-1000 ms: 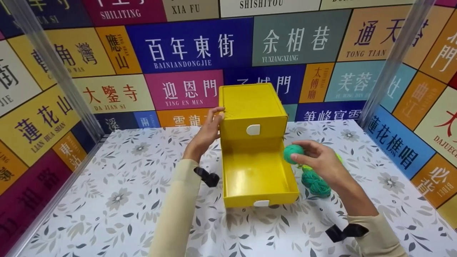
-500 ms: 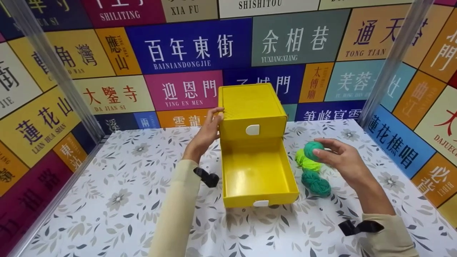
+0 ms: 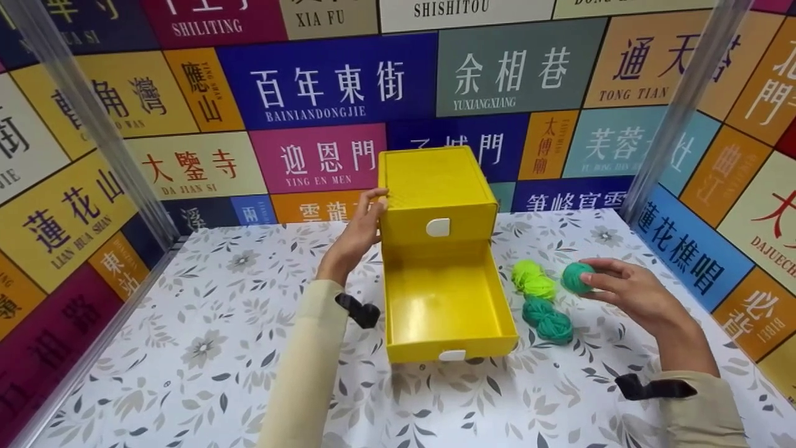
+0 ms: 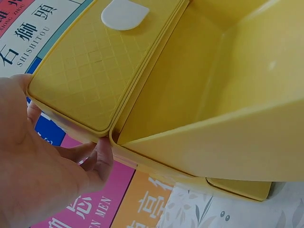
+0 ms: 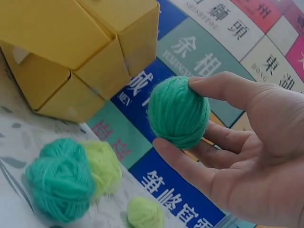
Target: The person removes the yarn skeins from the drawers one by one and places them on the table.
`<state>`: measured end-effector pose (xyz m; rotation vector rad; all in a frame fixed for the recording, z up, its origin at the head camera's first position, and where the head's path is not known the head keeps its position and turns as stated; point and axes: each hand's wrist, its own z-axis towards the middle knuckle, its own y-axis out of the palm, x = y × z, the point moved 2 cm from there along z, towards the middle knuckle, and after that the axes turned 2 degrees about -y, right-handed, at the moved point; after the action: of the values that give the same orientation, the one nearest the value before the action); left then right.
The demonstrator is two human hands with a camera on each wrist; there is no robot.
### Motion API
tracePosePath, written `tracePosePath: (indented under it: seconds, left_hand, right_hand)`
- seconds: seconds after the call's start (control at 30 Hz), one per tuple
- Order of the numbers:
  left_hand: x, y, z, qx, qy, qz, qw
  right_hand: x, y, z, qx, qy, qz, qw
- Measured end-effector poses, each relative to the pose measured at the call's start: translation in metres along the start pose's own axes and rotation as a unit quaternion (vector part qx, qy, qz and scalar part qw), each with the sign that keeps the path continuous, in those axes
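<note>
A yellow two-tier drawer box (image 3: 435,177) stands on the table with its lower drawer (image 3: 444,298) pulled out and the upper one closed; each front has a white tab handle. My left hand (image 3: 354,239) grips the box's left side near the top, with fingers and thumb at the edges in the left wrist view. Between the thumb and fingertips of my right hand (image 3: 640,295) is a green yarn ball (image 5: 178,111), held to the right of the box. Lime-green yarn balls (image 3: 532,279) and darker green yarn (image 3: 547,319) lie beside the open drawer.
A white tablecloth (image 3: 205,373) with grey leaves covers the table. Behind it rises a wall of coloured sign panels (image 3: 329,81). Clear upright posts (image 3: 684,106) stand at both back corners.
My right hand has moved right with the green yarn ball, away from the drawer and past the lime yarn, which is now uncovered. The left hand and box have stayed in place.
</note>
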<state>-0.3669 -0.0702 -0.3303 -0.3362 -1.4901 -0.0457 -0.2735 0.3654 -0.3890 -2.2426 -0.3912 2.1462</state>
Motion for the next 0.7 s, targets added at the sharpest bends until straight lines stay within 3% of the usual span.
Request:
tracePosePath:
  seconds: [0.4, 0.7]
  left_hand:
    - [0.001, 0.000, -0.003, 0.000, 0.001, -0.009, 1.0000]
    - [0.000, 0.001, -0.004, 0.001, 0.002, -0.016, 0.9999]
  right_hand:
    - [0.032, -0.023, 0.000, 0.013, 0.043, -0.053, 0.998]
    - [0.056, -0.030, 0.006, -0.011, 0.078, -0.093, 0.993]
